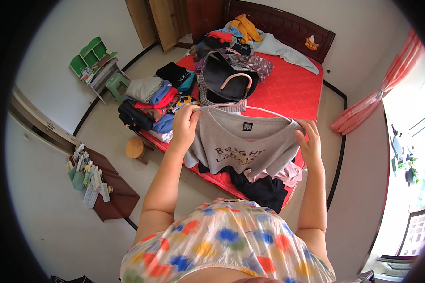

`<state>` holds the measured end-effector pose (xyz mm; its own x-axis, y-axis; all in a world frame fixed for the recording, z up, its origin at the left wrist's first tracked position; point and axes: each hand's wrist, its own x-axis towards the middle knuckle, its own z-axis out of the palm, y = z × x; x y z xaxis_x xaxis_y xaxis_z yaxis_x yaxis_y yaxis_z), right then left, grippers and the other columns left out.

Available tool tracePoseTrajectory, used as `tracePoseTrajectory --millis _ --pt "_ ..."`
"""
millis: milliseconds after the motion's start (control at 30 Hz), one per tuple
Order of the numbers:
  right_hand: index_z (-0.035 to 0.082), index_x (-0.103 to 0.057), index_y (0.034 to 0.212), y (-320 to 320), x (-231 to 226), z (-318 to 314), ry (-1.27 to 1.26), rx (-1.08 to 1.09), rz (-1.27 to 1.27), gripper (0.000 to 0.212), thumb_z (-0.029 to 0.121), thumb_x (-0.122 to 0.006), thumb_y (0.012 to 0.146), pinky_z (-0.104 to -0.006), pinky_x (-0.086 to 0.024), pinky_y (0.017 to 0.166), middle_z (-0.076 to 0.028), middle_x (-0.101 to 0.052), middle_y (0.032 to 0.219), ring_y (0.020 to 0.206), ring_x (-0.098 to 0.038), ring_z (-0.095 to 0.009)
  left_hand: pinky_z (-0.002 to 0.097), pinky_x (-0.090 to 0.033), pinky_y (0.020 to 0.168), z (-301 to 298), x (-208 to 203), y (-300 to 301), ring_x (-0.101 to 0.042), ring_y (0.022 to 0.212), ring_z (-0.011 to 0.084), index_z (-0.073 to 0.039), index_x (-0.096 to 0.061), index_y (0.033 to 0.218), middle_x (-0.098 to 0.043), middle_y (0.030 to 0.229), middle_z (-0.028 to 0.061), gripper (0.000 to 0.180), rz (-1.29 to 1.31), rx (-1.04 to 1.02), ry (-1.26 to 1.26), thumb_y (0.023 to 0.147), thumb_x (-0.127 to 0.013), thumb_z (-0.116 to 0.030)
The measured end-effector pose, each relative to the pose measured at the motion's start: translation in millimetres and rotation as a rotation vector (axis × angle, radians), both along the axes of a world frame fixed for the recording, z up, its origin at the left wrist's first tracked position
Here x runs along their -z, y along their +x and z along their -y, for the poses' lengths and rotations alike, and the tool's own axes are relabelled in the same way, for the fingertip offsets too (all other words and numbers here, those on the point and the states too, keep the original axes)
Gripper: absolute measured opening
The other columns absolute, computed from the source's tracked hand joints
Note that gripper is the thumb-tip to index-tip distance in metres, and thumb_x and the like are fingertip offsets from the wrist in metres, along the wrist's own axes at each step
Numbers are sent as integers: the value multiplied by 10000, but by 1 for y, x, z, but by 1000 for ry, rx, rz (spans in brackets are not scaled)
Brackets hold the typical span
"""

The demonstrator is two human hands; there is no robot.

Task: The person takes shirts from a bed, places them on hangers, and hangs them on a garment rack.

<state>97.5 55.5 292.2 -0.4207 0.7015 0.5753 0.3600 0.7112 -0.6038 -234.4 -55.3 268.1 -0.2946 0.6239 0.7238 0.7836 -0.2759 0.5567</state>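
Note:
A grey short-sleeved T-shirt (264,147) with dark lettering on its chest is stretched out in front of me. Inside its neckline sits a pale pink clothes hanger (268,112), whose curved hook stands out against the black bag-like thing (217,73) behind. My left hand (186,126) pinches the shirt at the left shoulder, around the hanger's end. At the opposite shoulder my right hand (310,140) grips the cloth with thumb and fingers. Black clothing (262,188) and pink clothing (288,174) lie on the bed just below the shirt.
The bed (288,89) has a red cover and a dark headboard (278,21). Folded clothes (148,89) are stacked on its left side, with a looser heap (217,40) farther back. A wooden stool (135,147) stands left of the bed; a pink curtain (378,99) hangs at right.

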Motion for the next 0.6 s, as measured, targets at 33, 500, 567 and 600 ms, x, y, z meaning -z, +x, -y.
tracePoseTrajectory --millis 33,500,567,600 --pt "7 -594 1011 0 3 -1 -1 -1 2 202 135 -582 855 -299 -449 737 -104 -553 963 823 -561 -234 374 -393 648 -1 1 0 -516 704 315 -16 -548 825 -530 734 116 145 -42 -5 14 869 -556 -154" --pt "30 -562 918 -48 26 4 -37 11 120 102 111 -569 856 -375 -450 581 -162 -580 761 659 -574 -343 360 -388 671 13 17 -34 -504 723 294 -22 -557 871 -521 757 105 96 -117 59 -25 826 -586 -102" --pt "25 -564 915 -54 23 6 -15 58 80 100 103 -572 852 -361 -448 583 -155 -576 748 652 -575 -320 339 -389 668 19 19 -47 -498 714 273 -15 -547 872 -509 753 101 112 -6 52 -36 843 -580 -119" --pt "20 -566 913 -56 22 6 7 103 41 98 94 -576 849 -347 -445 585 -147 -572 735 645 -577 -298 318 -390 665 21 21 -53 -492 704 252 -9 -537 873 -496 749 97 133 105 43 -46 860 -575 -136"
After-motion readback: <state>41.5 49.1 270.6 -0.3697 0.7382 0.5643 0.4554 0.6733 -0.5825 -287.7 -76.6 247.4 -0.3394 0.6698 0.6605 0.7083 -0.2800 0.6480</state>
